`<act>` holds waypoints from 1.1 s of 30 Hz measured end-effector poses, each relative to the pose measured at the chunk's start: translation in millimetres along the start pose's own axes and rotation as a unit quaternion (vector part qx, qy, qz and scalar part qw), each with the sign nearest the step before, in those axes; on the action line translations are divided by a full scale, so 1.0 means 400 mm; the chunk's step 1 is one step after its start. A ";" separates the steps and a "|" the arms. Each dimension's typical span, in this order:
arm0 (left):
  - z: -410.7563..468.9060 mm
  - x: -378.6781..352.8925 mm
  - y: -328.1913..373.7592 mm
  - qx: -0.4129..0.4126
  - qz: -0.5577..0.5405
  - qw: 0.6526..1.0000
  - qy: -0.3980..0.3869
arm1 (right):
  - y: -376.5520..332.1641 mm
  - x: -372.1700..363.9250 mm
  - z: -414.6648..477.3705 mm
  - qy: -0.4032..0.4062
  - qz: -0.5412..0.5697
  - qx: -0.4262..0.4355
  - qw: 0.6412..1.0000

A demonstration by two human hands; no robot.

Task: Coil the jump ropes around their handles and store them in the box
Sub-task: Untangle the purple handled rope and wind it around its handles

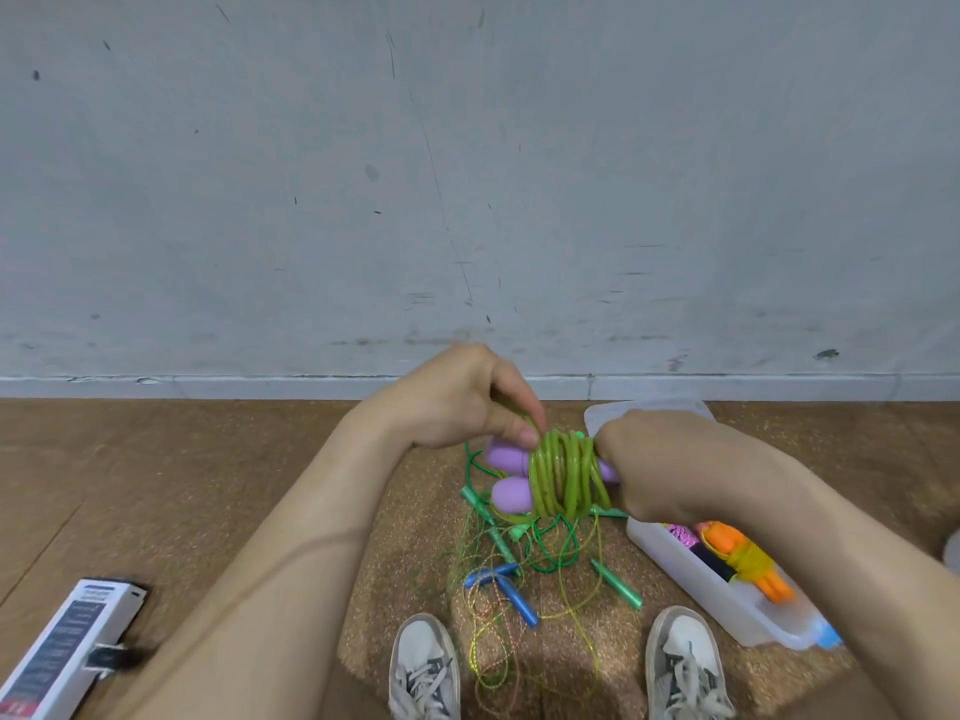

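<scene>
White sneakers (425,662) sit nearest, with loose ropes (519,579) tangled between them. Right of these, your clear box (691,579) holds a coiled orange rope (748,563). Farther, your right hand (670,465) grips purple handles (511,493) wrapped in green rope (563,472), whose end your left hand (462,400) pinches.

Rope coil (566,472) was lime green; its handles (511,493) — lilac. Loose handles: blue (514,597), metallic green (618,584). Box (675,569) — translucent white. Floor (208,459) — speckled brown.
</scene>
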State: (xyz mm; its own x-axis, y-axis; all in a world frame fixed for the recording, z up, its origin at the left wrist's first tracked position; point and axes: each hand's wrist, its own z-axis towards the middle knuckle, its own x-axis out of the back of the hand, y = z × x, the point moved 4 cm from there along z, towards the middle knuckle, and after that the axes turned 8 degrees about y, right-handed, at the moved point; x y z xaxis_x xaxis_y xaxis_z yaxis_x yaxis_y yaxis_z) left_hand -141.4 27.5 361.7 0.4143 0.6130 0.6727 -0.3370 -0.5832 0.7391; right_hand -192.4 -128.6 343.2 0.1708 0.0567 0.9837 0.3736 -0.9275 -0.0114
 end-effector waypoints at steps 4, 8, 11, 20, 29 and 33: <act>0.000 0.004 -0.018 0.027 -0.097 0.995 -0.007 | 0.011 0.002 0.016 0.056 -0.016 0.011 0.998; 0.003 0.015 -0.006 0.030 -0.147 0.988 0.047 | 0.033 0.011 0.036 0.108 0.043 0.013 0.993; 0.005 0.019 0.012 0.019 -0.077 0.993 0.085 | 0.064 0.000 0.048 0.059 0.197 0.012 0.979; -0.058 -0.107 0.187 -0.329 0.303 0.889 0.092 | 0.134 -0.072 0.036 -0.230 0.572 -0.119 0.778; -0.025 -0.113 0.104 -0.299 0.281 0.911 0.047 | 0.109 -0.094 0.063 -0.164 0.679 -0.088 0.710; -0.011 -0.090 0.075 -0.192 0.265 0.944 0.027 | 0.100 -0.079 0.074 -0.119 0.642 -0.093 0.751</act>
State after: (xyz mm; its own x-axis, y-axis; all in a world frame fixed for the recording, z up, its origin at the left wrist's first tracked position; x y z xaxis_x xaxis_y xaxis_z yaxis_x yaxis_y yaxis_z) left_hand -170.4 -9.7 359.8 0.0609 0.3209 0.9452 -0.7716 -0.5856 0.2485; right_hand -155.8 -156.4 306.2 0.4479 -0.8856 0.1224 -0.3686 -0.3077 -0.8772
